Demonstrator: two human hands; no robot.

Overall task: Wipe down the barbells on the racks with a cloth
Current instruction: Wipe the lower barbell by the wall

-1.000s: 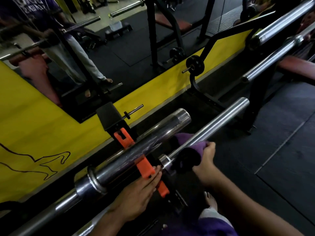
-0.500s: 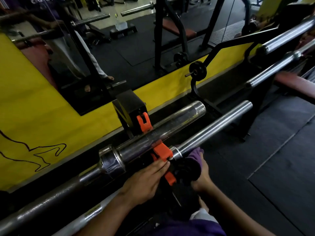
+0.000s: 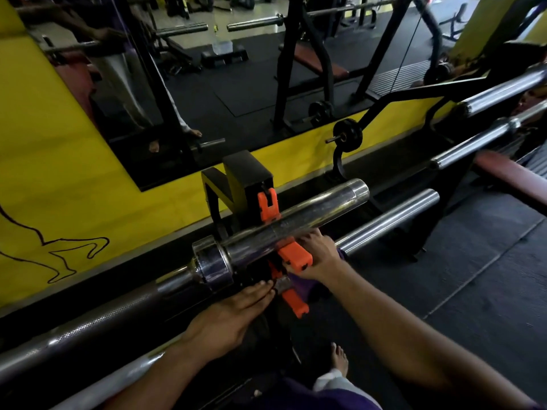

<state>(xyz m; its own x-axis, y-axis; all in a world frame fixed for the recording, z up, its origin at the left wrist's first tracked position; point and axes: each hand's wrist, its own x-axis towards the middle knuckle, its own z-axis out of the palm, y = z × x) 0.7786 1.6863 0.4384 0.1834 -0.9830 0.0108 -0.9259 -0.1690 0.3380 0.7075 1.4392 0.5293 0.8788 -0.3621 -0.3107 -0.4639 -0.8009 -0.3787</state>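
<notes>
Centre frame, the right hand [image 3: 318, 257] wrapped a purple cloth [image 3: 299, 287] round the thinner barbell [image 3: 387, 221], its grip closed on both. The left hand [image 3: 228, 318] rested flat, fingers straight, near an orange rack hook [image 3: 294, 301]. Firm, full-length strokes would suit the smooth chrome sleeve; a thicker barbell [image 3: 296, 224] lay above, its shaft knurled.

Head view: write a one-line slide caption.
Right hand holds a purple cloth on the lower barbell; left hand steadies it.
</notes>
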